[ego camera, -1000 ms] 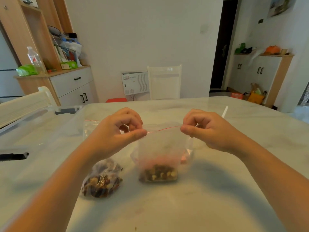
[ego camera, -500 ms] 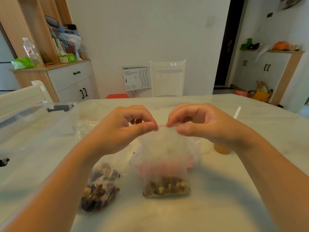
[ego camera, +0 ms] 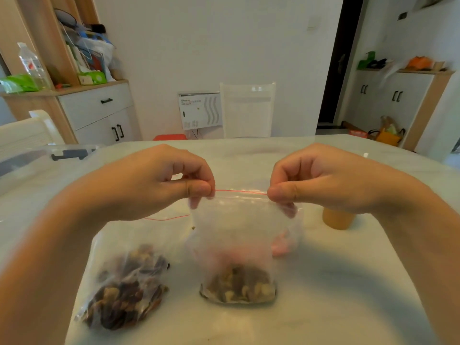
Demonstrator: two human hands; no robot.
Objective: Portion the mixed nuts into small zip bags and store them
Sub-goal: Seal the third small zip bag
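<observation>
The hands have drawn apart along the seal: left hand (ego camera: 154, 185) and right hand (ego camera: 321, 180) pinch the bag (ego camera: 239, 235) by its top corners, nuts (ego camera: 239, 286) at six o'clock.

Clear zip bag (ego camera: 245, 235) upright on table, nuts (ego camera: 240, 286) at bottom

Both hands up at the red seal: left hand (ego camera: 154, 185) pinches one end, right hand (ego camera: 321, 180) the other, the small zip bag (ego camera: 246, 232) hanging upright between them, nuts settled at its bottom on the bench (ego camera: 336, 295), and a fuller bag of nuts (ego camera: 124, 287) lying just left
</observation>
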